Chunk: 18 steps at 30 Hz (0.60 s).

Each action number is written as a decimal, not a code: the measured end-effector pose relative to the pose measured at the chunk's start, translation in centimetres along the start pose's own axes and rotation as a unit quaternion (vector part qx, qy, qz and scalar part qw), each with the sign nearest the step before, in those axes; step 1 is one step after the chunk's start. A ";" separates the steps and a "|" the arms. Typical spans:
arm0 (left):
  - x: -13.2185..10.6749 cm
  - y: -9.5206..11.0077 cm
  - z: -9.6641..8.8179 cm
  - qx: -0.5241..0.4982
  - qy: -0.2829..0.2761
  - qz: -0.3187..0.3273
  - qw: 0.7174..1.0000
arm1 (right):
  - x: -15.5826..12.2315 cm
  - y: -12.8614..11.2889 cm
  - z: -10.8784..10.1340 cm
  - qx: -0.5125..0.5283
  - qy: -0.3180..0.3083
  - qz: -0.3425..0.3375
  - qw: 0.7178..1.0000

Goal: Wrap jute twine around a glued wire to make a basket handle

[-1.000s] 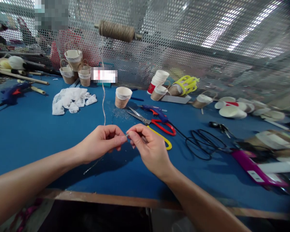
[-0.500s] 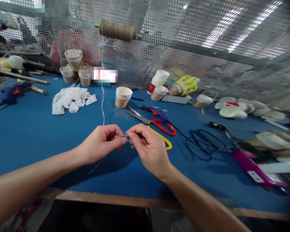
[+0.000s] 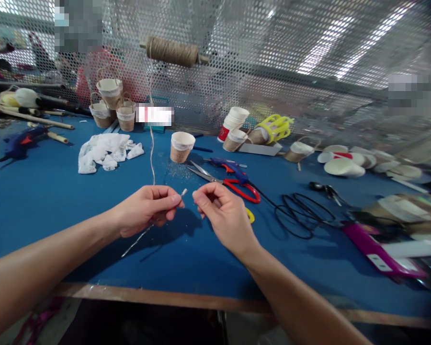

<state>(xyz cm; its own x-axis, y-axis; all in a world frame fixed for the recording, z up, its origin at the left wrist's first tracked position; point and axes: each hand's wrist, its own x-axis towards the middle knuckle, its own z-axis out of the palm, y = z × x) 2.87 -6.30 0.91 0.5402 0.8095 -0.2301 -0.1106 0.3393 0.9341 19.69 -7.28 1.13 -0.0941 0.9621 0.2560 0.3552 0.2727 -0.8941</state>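
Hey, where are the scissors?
The scissors lie in the middle of the head view and a little to its right, partly hidden behind the right hand and beside a blue glue gun.

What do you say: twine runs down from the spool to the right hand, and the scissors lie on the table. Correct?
Not quite: the head view shows the twine running down from the spool to the left hand, not the right. The scissors do lie on the table.

Craft workshop, glue guns (image 3: 239,174), scissors (image 3: 210,177), twine spool (image 3: 172,51)
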 end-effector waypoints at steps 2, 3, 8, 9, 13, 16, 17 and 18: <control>0.1 0.0 -0.2 -0.006 -0.008 -0.002 1.000 | 0.2 0.0 -0.2 -0.030 -0.011 -0.011 0.999; 0.1 0.1 -0.3 -0.005 -0.009 0.001 1.000 | 0.3 0.1 -0.3 -0.046 -0.024 -0.020 0.998; 0.2 0.4 -1.0 0.047 0.017 0.022 0.999 | 0.7 0.8 -0.6 -0.173 -0.127 -0.052 0.975; 0.2 0.4 -1.1 0.058 0.022 0.025 0.998 | 0.7 0.9 -0.5 -0.194 -0.141 -0.050 0.970; 0.3 0.4 -1.3 0.089 0.022 0.022 0.996 | 0.6 1.4 -0.4 -0.218 -0.191 -0.039 0.956; 0.3 0.4 -1.3 0.089 0.014 0.017 0.996 | 0.5 1.1 -0.4 -0.176 -0.206 -0.013 0.963; 0.3 0.4 -1.2 0.086 0.011 0.016 0.996 | 0.5 0.8 -0.4 -0.146 -0.198 -0.005 0.969; 0.3 0.4 -1.2 0.087 0.008 0.014 0.996 | 0.5 0.6 -0.4 -0.111 -0.183 0.000 0.977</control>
<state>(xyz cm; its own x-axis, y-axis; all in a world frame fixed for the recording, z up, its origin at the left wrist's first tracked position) 2.00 -5.35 0.86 0.5246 0.8262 -0.2055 0.0212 0.2286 0.9733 20.19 -6.62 0.84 -0.4052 0.9115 0.0711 0.5452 0.3033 -0.7815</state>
